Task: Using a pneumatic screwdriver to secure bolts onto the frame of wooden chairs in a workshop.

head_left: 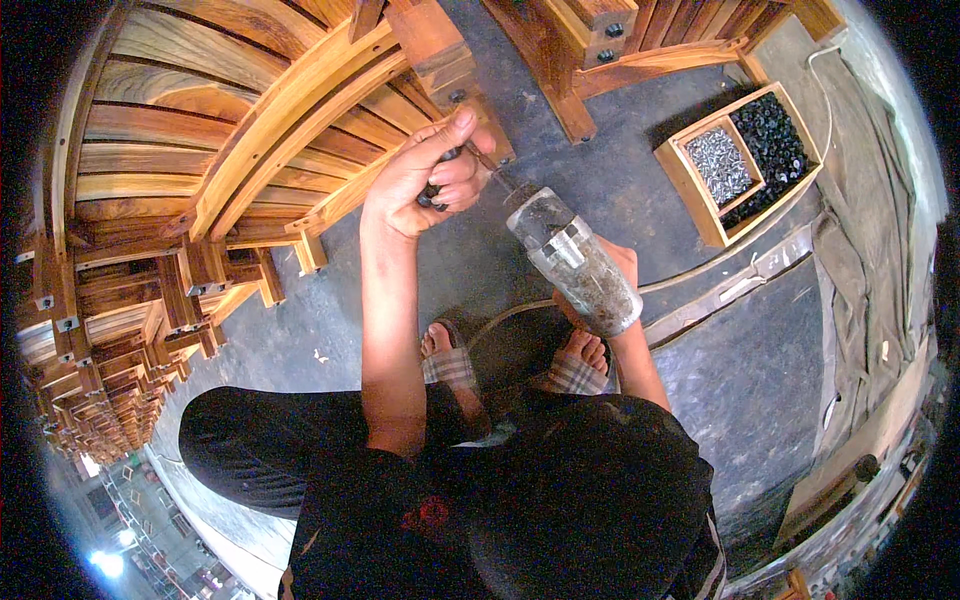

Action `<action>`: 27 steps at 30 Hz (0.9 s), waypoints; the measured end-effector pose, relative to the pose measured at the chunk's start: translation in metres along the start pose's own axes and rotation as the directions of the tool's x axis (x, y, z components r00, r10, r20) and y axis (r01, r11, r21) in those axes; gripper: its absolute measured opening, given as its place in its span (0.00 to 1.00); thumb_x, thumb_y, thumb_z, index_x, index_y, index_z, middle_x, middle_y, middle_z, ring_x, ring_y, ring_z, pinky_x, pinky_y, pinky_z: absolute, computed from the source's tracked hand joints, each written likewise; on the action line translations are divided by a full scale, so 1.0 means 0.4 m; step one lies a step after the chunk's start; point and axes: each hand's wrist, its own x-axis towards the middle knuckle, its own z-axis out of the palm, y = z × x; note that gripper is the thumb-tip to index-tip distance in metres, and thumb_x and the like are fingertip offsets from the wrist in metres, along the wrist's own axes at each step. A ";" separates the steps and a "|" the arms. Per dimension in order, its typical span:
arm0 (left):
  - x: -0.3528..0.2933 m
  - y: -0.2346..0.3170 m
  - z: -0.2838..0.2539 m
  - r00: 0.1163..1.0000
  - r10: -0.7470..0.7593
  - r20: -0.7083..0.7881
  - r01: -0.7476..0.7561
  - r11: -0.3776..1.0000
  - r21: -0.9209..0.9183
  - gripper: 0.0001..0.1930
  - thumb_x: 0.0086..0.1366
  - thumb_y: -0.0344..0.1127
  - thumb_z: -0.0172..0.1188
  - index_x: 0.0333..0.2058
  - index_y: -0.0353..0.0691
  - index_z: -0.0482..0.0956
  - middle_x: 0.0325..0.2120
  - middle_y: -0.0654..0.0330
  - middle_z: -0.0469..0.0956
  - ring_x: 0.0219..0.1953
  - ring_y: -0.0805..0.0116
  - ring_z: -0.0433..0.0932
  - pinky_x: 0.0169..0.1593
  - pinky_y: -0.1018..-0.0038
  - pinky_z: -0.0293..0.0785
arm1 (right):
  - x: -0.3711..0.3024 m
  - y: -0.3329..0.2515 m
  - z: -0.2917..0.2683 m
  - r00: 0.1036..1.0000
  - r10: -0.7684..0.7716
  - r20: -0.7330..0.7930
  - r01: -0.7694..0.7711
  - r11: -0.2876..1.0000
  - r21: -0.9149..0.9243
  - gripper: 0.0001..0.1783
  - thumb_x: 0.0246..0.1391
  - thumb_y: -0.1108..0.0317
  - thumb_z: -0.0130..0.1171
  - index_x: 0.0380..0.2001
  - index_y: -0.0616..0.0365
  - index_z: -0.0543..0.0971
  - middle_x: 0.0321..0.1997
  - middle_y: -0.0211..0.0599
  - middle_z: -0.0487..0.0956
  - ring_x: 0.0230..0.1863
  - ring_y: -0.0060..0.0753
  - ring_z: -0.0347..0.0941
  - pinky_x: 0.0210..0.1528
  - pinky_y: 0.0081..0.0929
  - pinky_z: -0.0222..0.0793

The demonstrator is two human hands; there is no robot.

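Observation:
My right hand (620, 268) is closed round a worn grey power screwdriver (575, 262), whose body hides most of the fingers. Its thin bit (503, 180) points up and left toward my left hand (435, 175). That hand is curled, thumb and forefinger close together, with small black pieces (433, 194) in its fingers. They resemble the black pieces in the parts box. Whether a screw sits at the bit's tip is hard to make out. Just beyond the left hand is a wooden leg (437, 62) of a slatted furniture piece, with a dark fitting (457, 96) in it.
A wooden parts box (705, 215) at right holds silver screws (718, 165) and black pieces (770, 140). Another slatted wooden piece (660, 70) stands at the far side. Many similar frames (100, 370) line the left. Crumpled cloth (870, 230) lies at far right. My sandalled feet (440, 340) are below.

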 end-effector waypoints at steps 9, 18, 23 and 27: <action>0.007 -0.036 0.044 0.990 0.134 -0.043 -0.134 0.991 -0.007 0.22 0.68 0.48 0.49 0.45 0.31 0.73 0.06 0.75 0.53 0.08 0.81 0.53 0.13 0.81 0.50 | -0.010 0.018 0.020 0.983 -0.181 -0.037 0.160 0.931 -0.329 0.18 0.25 0.66 0.65 0.27 0.56 0.76 0.25 0.35 0.76 0.24 0.41 0.74 0.28 0.27 0.71; 0.010 -0.143 -0.066 0.986 0.089 -0.139 -0.148 0.853 -0.500 0.16 0.66 0.43 0.51 0.46 0.39 0.71 0.13 0.72 0.60 0.16 0.79 0.59 0.18 0.81 0.53 | 0.011 0.002 0.016 0.981 -0.183 -0.071 0.159 0.952 -0.261 0.15 0.24 0.71 0.60 0.25 0.55 0.75 0.23 0.35 0.74 0.22 0.41 0.72 0.27 0.28 0.69; 0.014 -0.136 -0.067 0.977 0.054 -0.205 -0.155 0.841 -0.519 0.13 0.64 0.40 0.52 0.41 0.36 0.73 0.17 0.68 0.61 0.19 0.75 0.60 0.20 0.79 0.55 | 0.004 0.003 0.009 0.979 -0.198 -0.044 0.180 0.949 -0.258 0.14 0.26 0.71 0.61 0.26 0.56 0.75 0.23 0.35 0.75 0.23 0.40 0.73 0.27 0.26 0.69; 0.011 -0.133 -0.068 0.980 0.068 -0.187 -0.152 0.861 -0.486 0.16 0.64 0.42 0.52 0.43 0.35 0.72 0.18 0.67 0.63 0.18 0.76 0.60 0.20 0.80 0.55 | -0.009 0.004 0.008 0.994 -0.098 -0.045 0.089 0.980 -0.179 0.16 0.28 0.67 0.65 0.27 0.57 0.76 0.24 0.34 0.77 0.24 0.39 0.75 0.29 0.25 0.70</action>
